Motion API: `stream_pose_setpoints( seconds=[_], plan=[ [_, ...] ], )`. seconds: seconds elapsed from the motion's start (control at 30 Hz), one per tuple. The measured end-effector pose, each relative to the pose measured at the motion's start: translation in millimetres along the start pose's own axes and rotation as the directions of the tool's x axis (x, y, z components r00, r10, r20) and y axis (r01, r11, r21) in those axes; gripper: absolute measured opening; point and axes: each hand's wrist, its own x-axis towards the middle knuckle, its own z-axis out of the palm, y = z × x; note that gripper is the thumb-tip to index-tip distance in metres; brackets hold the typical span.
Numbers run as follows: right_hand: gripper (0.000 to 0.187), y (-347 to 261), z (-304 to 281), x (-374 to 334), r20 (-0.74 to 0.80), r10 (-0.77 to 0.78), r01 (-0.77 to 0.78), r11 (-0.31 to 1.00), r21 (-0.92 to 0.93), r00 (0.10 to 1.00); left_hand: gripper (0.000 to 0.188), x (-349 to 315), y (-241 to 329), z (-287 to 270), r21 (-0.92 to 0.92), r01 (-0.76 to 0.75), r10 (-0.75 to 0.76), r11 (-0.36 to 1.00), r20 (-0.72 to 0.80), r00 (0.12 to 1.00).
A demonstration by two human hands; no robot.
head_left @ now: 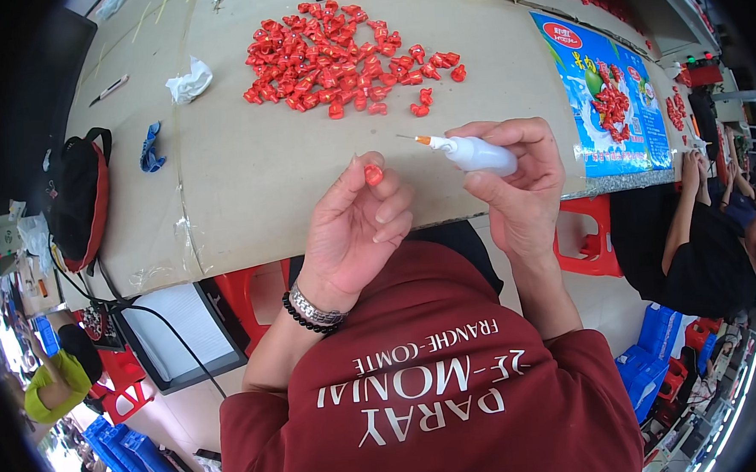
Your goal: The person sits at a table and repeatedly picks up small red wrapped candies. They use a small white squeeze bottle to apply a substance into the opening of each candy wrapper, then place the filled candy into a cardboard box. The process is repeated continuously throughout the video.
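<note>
I am looking down into what seems to be a small assembly workshop. A long table (247, 183) covered in brown cardboard is carrying a heap of small red plastic parts (343, 54), and more red parts (612, 104) are lying on a blue printed sheet (638, 137) further along. Other people are sitting at the same bench, one in black (695, 253), one in a yellow-green top (57, 385). Red plastic stools (587, 233) and blue crates (650, 363) are standing on the floor.

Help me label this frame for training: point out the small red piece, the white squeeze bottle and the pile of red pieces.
small red piece (374, 175), head view, its middle
white squeeze bottle (481, 154), head view, its body
pile of red pieces (334, 54), head view, its centre
</note>
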Motion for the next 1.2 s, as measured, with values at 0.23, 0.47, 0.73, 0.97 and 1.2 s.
stream_pose_setpoints(
  seconds=[0.23,0.47,0.73,0.97,1.2],
  plan=[
    [0.023,-1,-2,-10,-0.015,-0.01,0.012,0.988,0.152,1.0,0.028,-7,-10,3,-0.09,-0.027,0.016,0.996,-0.123,0.992],
    [0.02,3,-1,-15,0.071,-0.335,0.341,0.898,-0.279,0.94,0.03,-11,-11,0,-0.093,-0.024,0.008,0.995,-0.162,0.987],
    [0.021,3,4,-13,0.193,-0.47,0.505,0.75,-0.428,0.861,0.03,-11,-14,-1,-0.045,-0.032,0.026,0.998,-0.132,0.991],
    [0.021,3,6,-14,0.239,-0.492,0.54,0.672,-0.507,0.837,0.03,-11,-16,3,-0.025,-0.033,0.03,0.999,-0.147,0.989],
    [0.021,4,5,-14,0.244,-0.506,0.553,0.656,-0.514,0.827,0.03,-12,-17,6,-0.013,-0.038,0.035,0.999,-0.167,0.985]
  ],
)
